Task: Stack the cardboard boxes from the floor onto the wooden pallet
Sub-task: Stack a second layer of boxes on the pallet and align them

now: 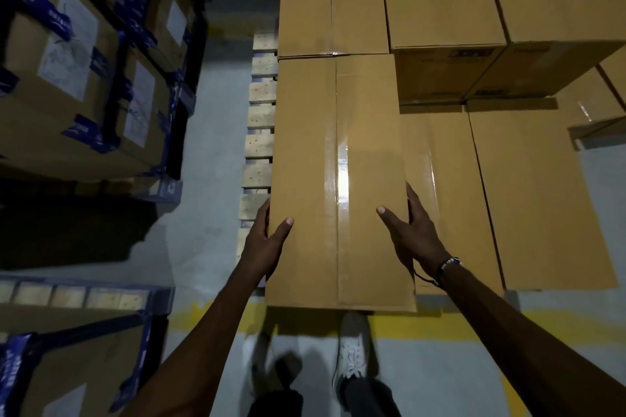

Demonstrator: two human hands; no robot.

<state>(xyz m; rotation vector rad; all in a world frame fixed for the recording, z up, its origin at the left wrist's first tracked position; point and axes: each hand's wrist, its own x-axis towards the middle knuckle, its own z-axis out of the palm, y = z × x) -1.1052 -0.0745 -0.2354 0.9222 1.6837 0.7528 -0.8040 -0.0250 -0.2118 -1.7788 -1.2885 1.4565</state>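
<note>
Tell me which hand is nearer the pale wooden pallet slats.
Left. The left hand grips the brown cardboard box edge beside the pale wooden pallet slats; the right hand grips the opposite edge.

Two hands, seven plain boxes, one pallet.

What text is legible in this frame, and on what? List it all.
None can be read.
Dark printed marks on the side of the upper stacked box: blurred.
White lettering on the blue tape of the boxes at left: too small and blurred.
Paper labels on those boxes: faint print, unreadable.
The held box, gripped by the left hand and the right hand: only clear tape, no print visible.
</note>
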